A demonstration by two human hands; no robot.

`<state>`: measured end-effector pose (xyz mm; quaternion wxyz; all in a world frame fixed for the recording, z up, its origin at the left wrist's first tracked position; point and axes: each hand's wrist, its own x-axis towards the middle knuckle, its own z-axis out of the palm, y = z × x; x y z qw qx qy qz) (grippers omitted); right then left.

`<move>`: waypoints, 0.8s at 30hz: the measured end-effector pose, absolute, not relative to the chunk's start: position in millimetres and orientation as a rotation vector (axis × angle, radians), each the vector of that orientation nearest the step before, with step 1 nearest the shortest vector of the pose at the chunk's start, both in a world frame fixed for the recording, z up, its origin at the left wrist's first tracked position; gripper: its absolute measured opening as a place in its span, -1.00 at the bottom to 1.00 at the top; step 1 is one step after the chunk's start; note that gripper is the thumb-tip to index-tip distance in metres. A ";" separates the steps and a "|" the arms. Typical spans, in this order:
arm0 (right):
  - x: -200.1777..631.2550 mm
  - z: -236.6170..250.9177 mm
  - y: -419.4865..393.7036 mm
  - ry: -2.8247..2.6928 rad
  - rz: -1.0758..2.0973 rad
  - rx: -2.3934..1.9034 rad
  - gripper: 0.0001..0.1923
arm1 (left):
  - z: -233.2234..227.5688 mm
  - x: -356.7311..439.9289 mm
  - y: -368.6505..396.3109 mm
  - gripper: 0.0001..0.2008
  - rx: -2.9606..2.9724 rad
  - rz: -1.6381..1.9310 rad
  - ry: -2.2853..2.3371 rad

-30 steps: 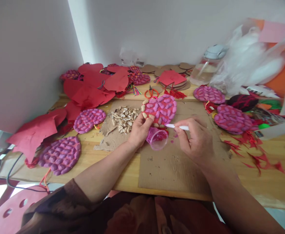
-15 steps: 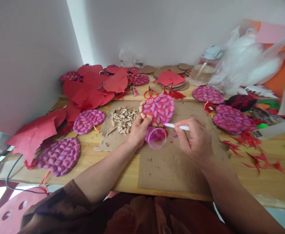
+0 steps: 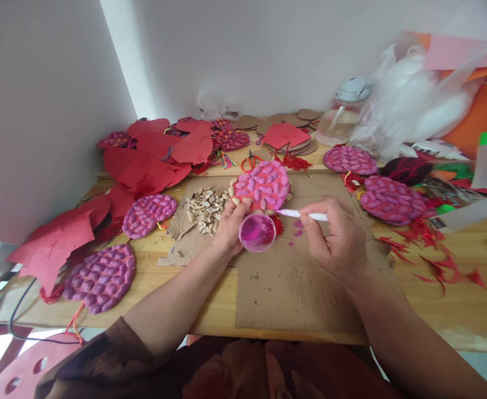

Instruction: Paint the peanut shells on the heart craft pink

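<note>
Presently, a white brush [image 3: 302, 214] is pinched in the right hand [image 3: 335, 238], its long axis pointing left at the shell-covered disc [image 3: 262, 185]. Just below that disc, the left hand [image 3: 229, 224] is closed around a paint cup [image 3: 257, 233], nearer the disc.

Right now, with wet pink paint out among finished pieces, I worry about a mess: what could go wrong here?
1. The small paint cup sits right against the left hand, which grips the peanut-shell disc; a nudge could tip paint onto the cardboard sheet.
2. The brush in the right hand could drip; pink spots already mark the cardboard.
3. The loose peanut shells lie close enough to catch stray paint.
</note>
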<state>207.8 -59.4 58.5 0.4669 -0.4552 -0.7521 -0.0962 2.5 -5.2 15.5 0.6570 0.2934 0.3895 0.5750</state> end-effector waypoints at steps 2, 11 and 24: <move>209.1 60.0 -60.1 -1.812 -0.253 -1.136 -0.96 | 15.7 1.4 -4.9 -0.66 0.607 1.301 0.861; 210.3 59.1 -60.0 -1.771 -0.261 -1.140 -0.96 | 21.3 0.8 -4.0 -0.69 0.456 1.281 0.842; 210.5 58.3 -58.0 -1.732 -0.255 -1.131 -0.95 | 17.6 -0.3 -1.8 -0.65 0.461 1.223 0.702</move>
